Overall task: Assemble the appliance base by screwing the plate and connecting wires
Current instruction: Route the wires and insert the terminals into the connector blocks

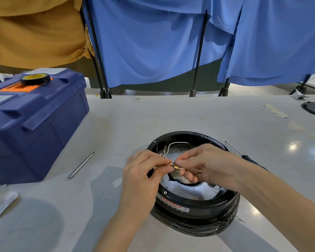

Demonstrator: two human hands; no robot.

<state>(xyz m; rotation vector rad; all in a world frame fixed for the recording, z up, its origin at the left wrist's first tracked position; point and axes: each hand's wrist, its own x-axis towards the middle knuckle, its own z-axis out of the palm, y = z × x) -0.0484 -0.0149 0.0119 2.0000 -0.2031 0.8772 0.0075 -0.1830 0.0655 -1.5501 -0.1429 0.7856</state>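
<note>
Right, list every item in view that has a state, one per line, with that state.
appliance base: open on top, wiring exposed, resting on the table.
brass connector: pinched between both hands above the base.
left hand: fingers closed on the connector.
right hand: fingers closed on the connector and its wire.
toolbox: lid shut.
tape roll: lying flat on the toolbox.
screwdriver: lying unused behind the right hand.
metal bit: lying loose on the table.
</note>
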